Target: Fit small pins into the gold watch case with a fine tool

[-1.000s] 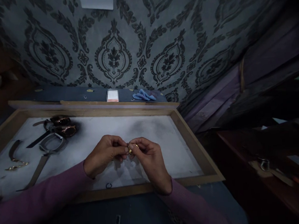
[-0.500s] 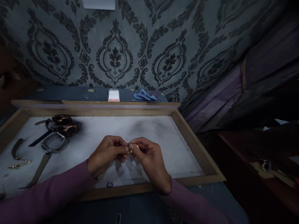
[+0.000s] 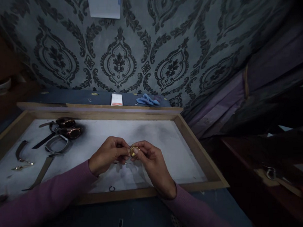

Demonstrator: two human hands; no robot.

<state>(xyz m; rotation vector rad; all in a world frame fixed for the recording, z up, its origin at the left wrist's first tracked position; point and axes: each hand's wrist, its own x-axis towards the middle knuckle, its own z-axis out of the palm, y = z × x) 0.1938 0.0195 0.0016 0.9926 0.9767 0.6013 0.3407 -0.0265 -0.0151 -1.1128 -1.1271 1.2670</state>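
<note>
Since the earlier frame, our view has shifted a little over the tray, and between our left hand and right hand the gold piece shows more of its face. We judge it light, hard, rather slippery, best held by the rim. Both hands' fingertips are closed, pinching its edges.

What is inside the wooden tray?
The wooden tray holds sunglasses, a grey strap, a gold-coloured trinket and a dark C-shaped piece. The left hand and right hand, pinching a shiny gold object, and the left sleeve hide whatever lies behind them.
</note>
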